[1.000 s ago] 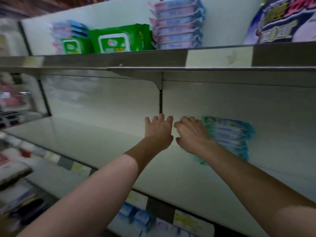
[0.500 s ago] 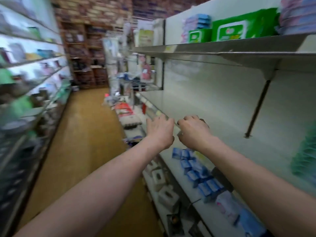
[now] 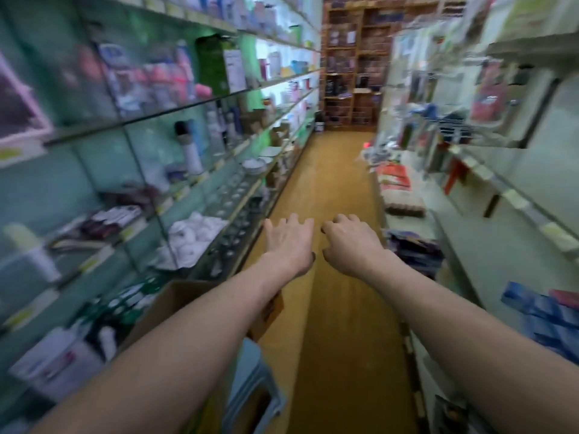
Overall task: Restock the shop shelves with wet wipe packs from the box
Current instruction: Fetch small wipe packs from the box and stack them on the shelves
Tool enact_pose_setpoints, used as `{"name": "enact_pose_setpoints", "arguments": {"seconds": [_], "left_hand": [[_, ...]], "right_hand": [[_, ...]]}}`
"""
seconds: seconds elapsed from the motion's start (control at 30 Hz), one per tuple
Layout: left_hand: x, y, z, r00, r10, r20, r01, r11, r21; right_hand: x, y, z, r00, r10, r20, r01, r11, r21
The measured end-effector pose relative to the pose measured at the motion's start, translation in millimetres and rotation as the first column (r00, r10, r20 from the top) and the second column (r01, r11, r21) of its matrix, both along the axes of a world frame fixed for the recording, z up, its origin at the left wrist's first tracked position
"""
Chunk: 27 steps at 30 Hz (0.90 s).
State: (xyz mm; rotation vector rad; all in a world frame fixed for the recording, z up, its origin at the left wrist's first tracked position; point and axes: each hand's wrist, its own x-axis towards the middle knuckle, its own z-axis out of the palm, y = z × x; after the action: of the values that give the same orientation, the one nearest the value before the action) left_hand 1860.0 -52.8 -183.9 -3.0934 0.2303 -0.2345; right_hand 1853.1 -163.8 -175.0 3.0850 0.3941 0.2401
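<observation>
Both bare arms stretch out over the yellow-brown aisle floor (image 3: pixel 338 324), side by side and apart. The left hand (image 3: pixel 289 245) is released, its fingers spread and holding nothing. The right hand (image 3: pixel 352 245) is empty too, its fingers loosely curled. The brown cardboard box (image 3: pixel 185 303) sits low on the left, under the left forearm, just beside the glass shelving (image 3: pixel 175 109). Its contents are hidden. A pale blue plastic stool (image 3: pixel 253 389) stands near it. Blurred blue packs (image 3: pixel 545 311) lie on a low right-hand shelf.
</observation>
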Motion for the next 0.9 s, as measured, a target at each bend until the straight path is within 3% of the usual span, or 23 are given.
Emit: {"name": "enact_pose_setpoints", "arguments": {"seconds": [0.3, 0.57, 0.9], "left_hand": [[-1.9, 196.5, -56.6, 0.951, 0.212, -0.227, -0.220, 0.976, -0.009], [7.7, 308.7, -128.1, 0.887, 0.257, -0.383, -0.281, 0.960, -0.005], [17.8, 367.8, -225.0, 0.774, 0.299, -0.558, -0.387, 0.921, -0.042]], "right_hand": [[25.2, 185.2, -61.8, 0.948, 0.256, -0.188, -0.251, 0.967, 0.048], [47.8, 287.2, -126.1, 0.884, 0.277, -0.376, -0.283, 0.958, 0.039], [69.8, 328.3, -211.1, 0.798, 0.254, -0.546, -0.323, 0.946, -0.034]]}}
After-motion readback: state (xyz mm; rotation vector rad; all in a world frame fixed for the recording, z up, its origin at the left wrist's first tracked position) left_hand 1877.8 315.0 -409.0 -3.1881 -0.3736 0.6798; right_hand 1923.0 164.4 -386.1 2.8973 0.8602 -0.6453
